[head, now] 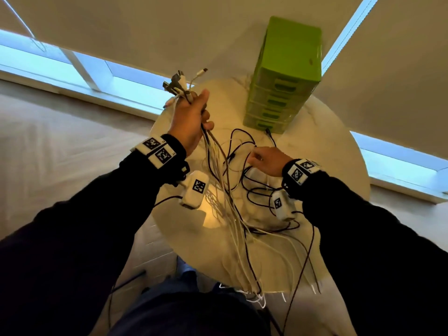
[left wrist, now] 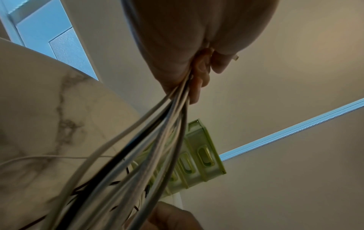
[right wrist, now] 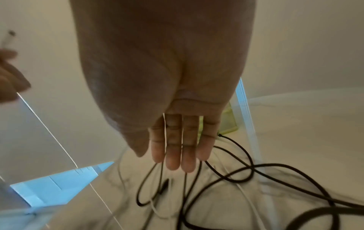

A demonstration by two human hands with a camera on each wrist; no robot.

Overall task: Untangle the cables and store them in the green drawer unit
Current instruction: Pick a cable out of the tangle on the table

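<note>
While left hand (head: 191,117) grips cables (head: 225,190) plugs-up, hanging downward, right hand (head: 269,160) lies open.

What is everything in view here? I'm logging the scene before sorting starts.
cable bundle: one bunch, count unclear, mostly white with some black, held up in the left hand, ends trailing over the table's near edge
loose cables: several, mostly black, tangled on the table under the right hand
drawer unit: one, green, drawers closed, at the table's far side
table: one, round, white marble look
window blinds: beige, behind the table
wrist cameras: two, white with black markers
left hand: raised, grips the bundle
right hand: fingers straight, a thin white cable between them
</note>
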